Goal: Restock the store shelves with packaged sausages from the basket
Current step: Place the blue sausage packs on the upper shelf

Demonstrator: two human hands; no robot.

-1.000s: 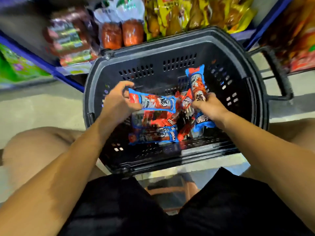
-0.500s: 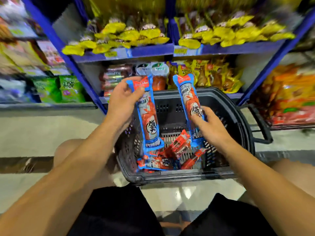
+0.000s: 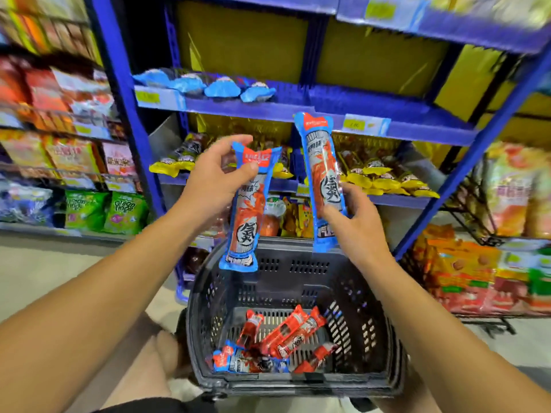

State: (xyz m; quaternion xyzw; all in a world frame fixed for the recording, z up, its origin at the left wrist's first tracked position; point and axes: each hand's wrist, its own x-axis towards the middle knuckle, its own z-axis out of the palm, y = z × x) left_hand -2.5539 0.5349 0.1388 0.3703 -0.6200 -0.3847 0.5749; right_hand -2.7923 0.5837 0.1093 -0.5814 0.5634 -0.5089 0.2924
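The left hand (image 3: 213, 180) pinches one blue-edged red plastic sausage pack (image 3: 246, 210) by its top, and the right hand (image 3: 353, 222) grips a second matching pack (image 3: 323, 180) near its lower end, both lifted above the black perforated plastic basket (image 3: 351, 293) at six o'clock. Restocking looks only partly done: four blue packs (image 3: 208, 84) lie on the blue metal shelf (image 3: 298, 110) toward twelve o'clock. Several red sausage packs (image 3: 286, 338) are left in the basket.

I can read "Onion rings" on the green bags (image 3: 125, 211) at nine o'clock. Each blue-edged sausage pack, one at center (image 3: 246, 210) and one toward one o'clock (image 3: 323, 177), carries a big circled Chinese character; their smaller print and the shelf price tags are too blurred for me.
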